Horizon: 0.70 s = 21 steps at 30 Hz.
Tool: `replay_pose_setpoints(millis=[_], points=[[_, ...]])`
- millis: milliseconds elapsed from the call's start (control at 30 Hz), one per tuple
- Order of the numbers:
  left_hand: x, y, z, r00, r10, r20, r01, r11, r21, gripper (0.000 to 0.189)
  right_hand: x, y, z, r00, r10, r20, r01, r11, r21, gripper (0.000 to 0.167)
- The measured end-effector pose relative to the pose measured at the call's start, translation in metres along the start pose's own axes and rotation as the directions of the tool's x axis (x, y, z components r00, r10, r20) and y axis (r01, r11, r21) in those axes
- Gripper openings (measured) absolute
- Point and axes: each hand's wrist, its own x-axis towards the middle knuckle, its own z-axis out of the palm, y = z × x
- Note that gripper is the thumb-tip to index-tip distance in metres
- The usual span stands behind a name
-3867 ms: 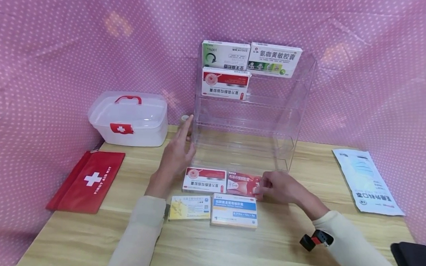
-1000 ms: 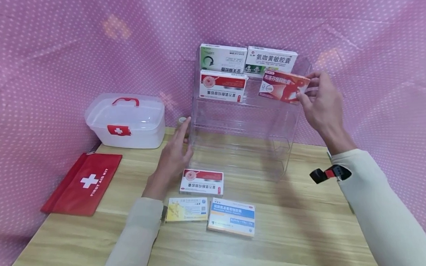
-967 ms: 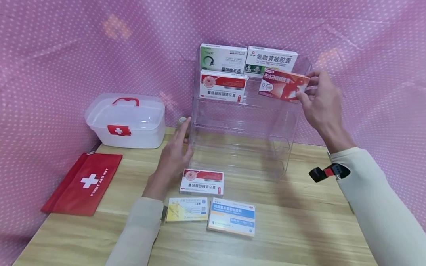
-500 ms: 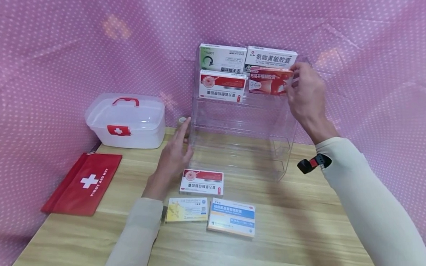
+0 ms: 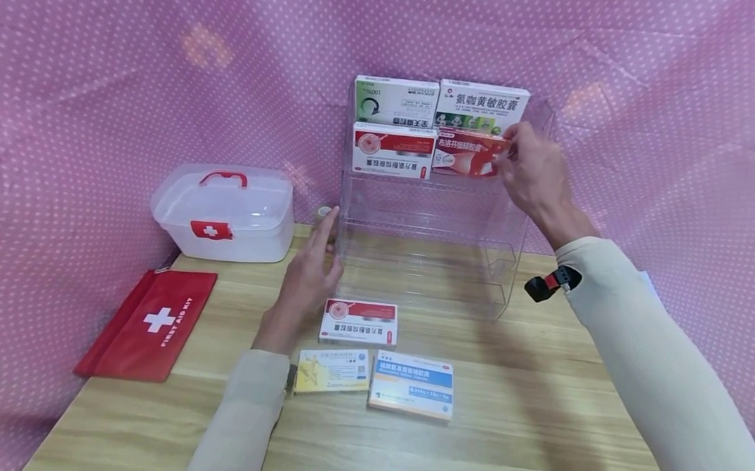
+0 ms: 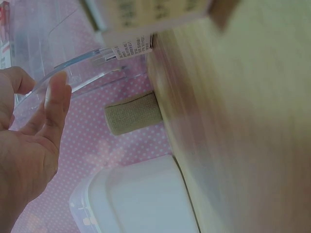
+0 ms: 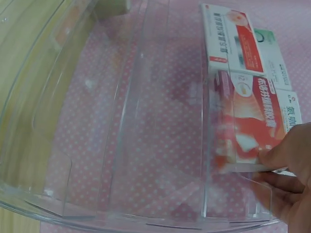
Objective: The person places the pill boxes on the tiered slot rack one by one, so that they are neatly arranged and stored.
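A clear acrylic tiered rack (image 5: 427, 216) stands at the back of the table. My right hand (image 5: 536, 176) pinches the right end of a red medicine box (image 5: 465, 153), which stands in the second tier beside a red-and-white medicine box (image 5: 393, 150). In the right wrist view the thumb lies on the red box's (image 7: 252, 114) front. My left hand (image 5: 306, 270) rests at the rack's left side edge with fingers extended; in the left wrist view its fingertips (image 6: 57, 85) are at the clear panel. Two more medicine boxes, green-white (image 5: 397, 101) and white-green (image 5: 481, 108), fill the top tier.
On the table in front lie a red-and-white box (image 5: 358, 322), a yellow-white box (image 5: 333, 369) and a blue-white box (image 5: 411, 385). A white first-aid case (image 5: 225, 214) and red pouch (image 5: 150, 326) sit left. A tan bandage roll (image 6: 133, 112) stands behind my left hand.
My right hand lifted the red box off the table to the rack, then moved it left and slightly down into the second tier. My left hand stays at the rack's side.
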Motion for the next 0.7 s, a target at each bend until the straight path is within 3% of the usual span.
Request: replay_pose_setpoints(millis=[133,233,500,633,700], points=[[0.0,0.0,-0.001,1.0,-0.006,0.006,0.006,1.0,-0.004,0.096,0.0,-0.001,0.002,0.998,0.033,0.061,-0.029,0.997,-0.066,0.035],[0.0,0.0,-0.002,1.0,-0.006,0.006,0.006,1.0,-0.004,0.097,-0.002,-0.002,0.005,0.996,0.054,0.065,-0.048,0.995,-0.087,0.042],[-0.001,0.002,-0.003,1.0,0.001,0.005,-0.001,1.0,-0.002,0.098,-0.009,-0.006,0.009,0.998,0.009,0.054,0.0,0.989,-0.15,0.048],[-0.001,0.002,-0.003,1.0,-0.007,0.01,0.007,1.0,0.004,0.098,-0.011,-0.01,0.006,0.998,0.006,0.063,0.004,0.986,-0.169,0.061],[-0.001,0.001,-0.002,1.0,-0.013,0.012,0.013,1.0,0.007,0.098,-0.014,-0.011,0.005,0.999,-0.016,0.03,0.021,0.988,-0.15,0.064]])
